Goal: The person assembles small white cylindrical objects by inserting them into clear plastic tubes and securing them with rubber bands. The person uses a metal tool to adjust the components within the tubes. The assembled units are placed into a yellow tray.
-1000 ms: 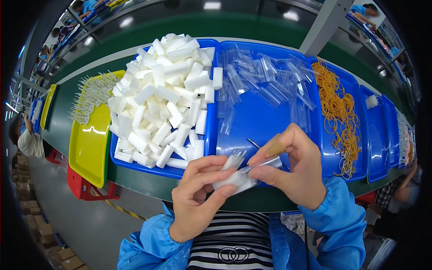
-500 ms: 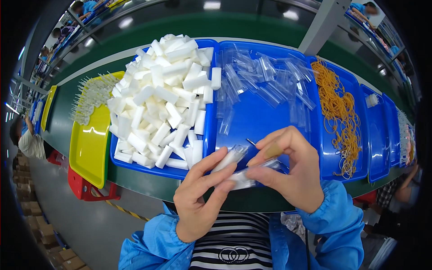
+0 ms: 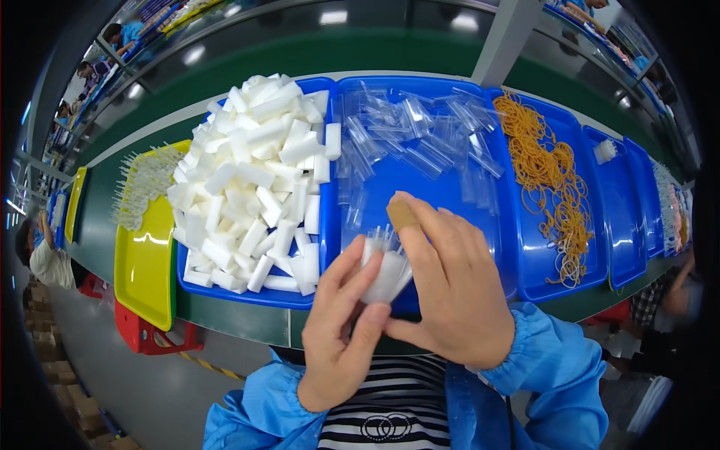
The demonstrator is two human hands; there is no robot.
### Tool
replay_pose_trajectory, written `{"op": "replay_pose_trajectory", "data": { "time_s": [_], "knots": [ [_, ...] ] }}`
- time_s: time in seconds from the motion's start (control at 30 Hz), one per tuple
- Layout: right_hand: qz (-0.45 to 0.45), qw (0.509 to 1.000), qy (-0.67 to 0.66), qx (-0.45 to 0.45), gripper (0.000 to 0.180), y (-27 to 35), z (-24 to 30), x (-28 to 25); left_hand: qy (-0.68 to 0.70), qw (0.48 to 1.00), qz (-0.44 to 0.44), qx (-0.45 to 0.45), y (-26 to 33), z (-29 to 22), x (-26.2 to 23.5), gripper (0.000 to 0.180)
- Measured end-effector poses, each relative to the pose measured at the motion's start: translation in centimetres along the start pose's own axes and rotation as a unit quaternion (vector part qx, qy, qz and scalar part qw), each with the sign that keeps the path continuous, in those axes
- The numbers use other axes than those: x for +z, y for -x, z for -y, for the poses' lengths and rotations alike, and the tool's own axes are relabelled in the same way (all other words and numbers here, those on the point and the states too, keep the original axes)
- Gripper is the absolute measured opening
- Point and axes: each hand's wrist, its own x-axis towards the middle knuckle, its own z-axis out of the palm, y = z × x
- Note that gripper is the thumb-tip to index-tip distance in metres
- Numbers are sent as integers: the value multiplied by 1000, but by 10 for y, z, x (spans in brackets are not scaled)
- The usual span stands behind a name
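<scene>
In front of my body, both hands hold a small bundle of white foam pieces in clear plastic tubes (image 3: 387, 279). The clear tube ends stick up at the top of the bundle. My left hand (image 3: 341, 326) is closed round its left side, with the thumb pressed low against it. Curled over the right side is my right hand (image 3: 452, 289), its thumb under the bundle and a tan wrap (image 3: 403, 214) on one finger. The right fingers hide part of the bundle. Just beyond lies a blue tray (image 3: 444, 201) holding loose clear plastic tubes (image 3: 435, 150).
A heaped blue tray of white foam cylinders (image 3: 251, 180) stands to the left, beside a yellow tray (image 3: 142, 259) with pale spiky pieces (image 3: 146, 184). Orange rubber bands (image 3: 551, 169) fill part of a tray at right. A red stool (image 3: 154, 330) stands below the table edge.
My right hand has gone from a pinch with a thin dark piece showing to wrapping the bundle's side. The bundle has turned more upright. The view has shifted slightly.
</scene>
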Motion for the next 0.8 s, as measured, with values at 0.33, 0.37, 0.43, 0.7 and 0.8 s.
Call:
{"op": "replay_pose_trajectory", "data": {
  "time_s": [0.33,0.37,0.43,0.7,0.8],
  "knots": [
    [-18,991,-102,-85,76,4,-17,-11,289,951,11,-111,2,-6,1,56],
    [-12,987,-131,-87,75,3,-20,-10,358,916,24,-181,-2,-8,-3,54],
    [-1,978,-189,-92,75,2,-26,-7,450,841,73,-291,-6,-7,-11,52],
    [68,984,-148,-74,77,13,-21,-15,366,881,103,-281,0,-3,-9,51],
    [56,982,-150,-104,74,16,-15,-15,437,842,132,-289,1,-4,-3,50]
  ]
}}
